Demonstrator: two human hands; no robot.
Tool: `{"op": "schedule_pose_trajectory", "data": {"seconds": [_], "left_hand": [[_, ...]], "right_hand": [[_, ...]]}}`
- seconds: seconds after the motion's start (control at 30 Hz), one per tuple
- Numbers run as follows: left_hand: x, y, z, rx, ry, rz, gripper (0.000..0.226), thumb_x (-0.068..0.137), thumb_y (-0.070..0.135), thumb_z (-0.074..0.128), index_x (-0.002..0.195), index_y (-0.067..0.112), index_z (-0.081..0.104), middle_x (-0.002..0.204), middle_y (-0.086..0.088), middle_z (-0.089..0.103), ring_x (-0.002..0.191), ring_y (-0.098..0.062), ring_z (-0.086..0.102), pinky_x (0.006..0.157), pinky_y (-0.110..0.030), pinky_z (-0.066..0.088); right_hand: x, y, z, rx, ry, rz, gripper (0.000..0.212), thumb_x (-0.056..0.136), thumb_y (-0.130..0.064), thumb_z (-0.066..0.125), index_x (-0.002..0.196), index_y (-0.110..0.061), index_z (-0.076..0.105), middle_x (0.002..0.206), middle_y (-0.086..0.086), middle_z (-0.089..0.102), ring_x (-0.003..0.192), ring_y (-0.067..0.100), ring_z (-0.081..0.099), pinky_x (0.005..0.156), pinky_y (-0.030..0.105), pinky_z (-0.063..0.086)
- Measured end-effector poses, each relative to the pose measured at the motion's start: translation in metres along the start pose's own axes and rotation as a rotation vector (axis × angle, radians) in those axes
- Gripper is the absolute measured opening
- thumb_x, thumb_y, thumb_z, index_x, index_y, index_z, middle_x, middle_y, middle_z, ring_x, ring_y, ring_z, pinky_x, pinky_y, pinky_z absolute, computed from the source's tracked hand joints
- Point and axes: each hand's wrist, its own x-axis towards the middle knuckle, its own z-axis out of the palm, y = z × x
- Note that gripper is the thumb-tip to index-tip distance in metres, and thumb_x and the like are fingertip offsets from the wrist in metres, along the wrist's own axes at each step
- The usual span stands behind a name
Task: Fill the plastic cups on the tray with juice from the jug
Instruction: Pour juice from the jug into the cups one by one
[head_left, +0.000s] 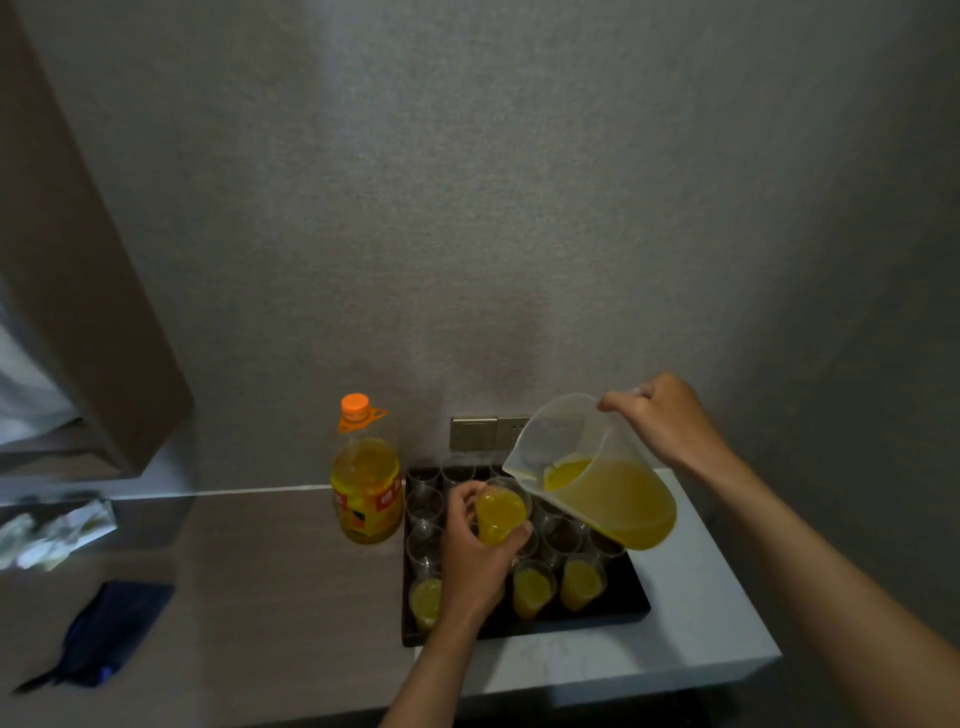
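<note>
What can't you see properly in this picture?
Head view only:
- Back cups: dim and small, so juice or none is unclear.
- Cup in the left hand: fingers hide its lower part.
- Tray: its left front is behind the left arm.
- Jug handle: covered by the right hand.
- Bottle label: too blurred to read.
</note>
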Motion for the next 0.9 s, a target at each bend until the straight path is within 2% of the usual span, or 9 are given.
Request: {"op": "schedule_pose_trajectory", "data": {"seconds": [0.2, 0.33, 0.43, 0.53, 0.67, 0.8, 0.9], "left_hand": [[0.001, -0.002, 0.004, 0.005, -0.007, -0.004, 0.062, 0.074, 0.018, 0.09, 0.121, 0.031, 0.051, 0.115, 0.01, 0.068, 0.104, -0.003, 0.067, 0.078, -0.018, 0.055], [0.001, -0.002, 0.007, 0.011, -0.007, -0.003, 0.061, 0.075, 0.016, 0.09, 0.12, 0.03, 0.051, 0.113, 0.009, 0.068, 0.101, -0.002, 0.067, 0.077, -0.017, 0.055], [0.001, -0.005, 0.009, 0.018, 0.003, -0.004, 0.059, 0.075, 0.015, 0.089, 0.119, 0.03, 0.052, 0.112, 0.01, 0.067, 0.098, -0.001, 0.067, 0.076, -0.018, 0.056], [0.002, -0.006, 0.014, 0.024, 0.001, -0.012, 0.06, 0.075, 0.018, 0.089, 0.12, 0.031, 0.051, 0.115, 0.01, 0.065, 0.099, 0.0, 0.066, 0.078, -0.021, 0.057], [0.002, -0.007, 0.023, 0.026, -0.008, -0.015, 0.061, 0.075, 0.02, 0.089, 0.122, 0.03, 0.051, 0.116, 0.009, 0.066, 0.1, 0.0, 0.067, 0.081, -0.025, 0.058], [0.003, -0.003, 0.033, 0.046, -0.051, -0.011, 0.059, 0.078, 0.019, 0.087, 0.123, 0.03, 0.051, 0.114, 0.012, 0.066, 0.098, 0.004, 0.066, 0.078, -0.021, 0.057], [0.005, -0.002, 0.041, 0.064, -0.088, -0.028, 0.061, 0.079, 0.021, 0.086, 0.127, 0.034, 0.05, 0.117, 0.012, 0.064, 0.099, 0.006, 0.064, 0.08, -0.023, 0.056]], "right_hand": [[-0.006, 0.011, 0.003, 0.127, 0.084, 0.053, 0.052, 0.089, -0.021, 0.073, 0.049, -0.018, 0.04, 0.043, -0.004, 0.03, 0.042, 0.014, 0.026, 0.05, 0.028, 0.028], [-0.012, 0.021, 0.005, 0.211, 0.133, 0.084, 0.049, 0.089, -0.017, 0.072, 0.049, -0.015, 0.044, 0.044, -0.002, 0.032, 0.042, 0.014, 0.027, 0.047, 0.026, 0.031], [-0.015, 0.027, 0.005, 0.289, 0.193, 0.132, 0.059, 0.09, -0.014, 0.07, 0.04, -0.022, 0.04, 0.041, -0.006, 0.032, 0.039, 0.011, 0.027, 0.045, 0.026, 0.029], [-0.019, 0.035, 0.004, 0.349, 0.233, 0.17, 0.064, 0.091, -0.013, 0.07, 0.035, -0.022, 0.039, 0.04, -0.008, 0.031, 0.038, 0.01, 0.026, 0.048, 0.027, 0.027], [-0.025, 0.046, 0.001, 0.404, 0.319, 0.204, 0.054, 0.09, -0.015, 0.071, 0.044, -0.019, 0.043, 0.042, -0.004, 0.032, 0.042, 0.013, 0.027, 0.048, 0.027, 0.026], [-0.029, 0.055, -0.003, 0.454, 0.392, 0.239, 0.054, 0.092, -0.013, 0.069, 0.045, -0.017, 0.042, 0.041, -0.007, 0.032, 0.041, 0.011, 0.027, 0.044, 0.024, 0.028], [-0.033, 0.06, -0.007, 0.479, 0.431, 0.249, 0.041, 0.092, -0.016, 0.069, 0.055, -0.008, 0.052, 0.05, 0.006, 0.037, 0.049, 0.016, 0.033, 0.051, 0.028, 0.031]]}}
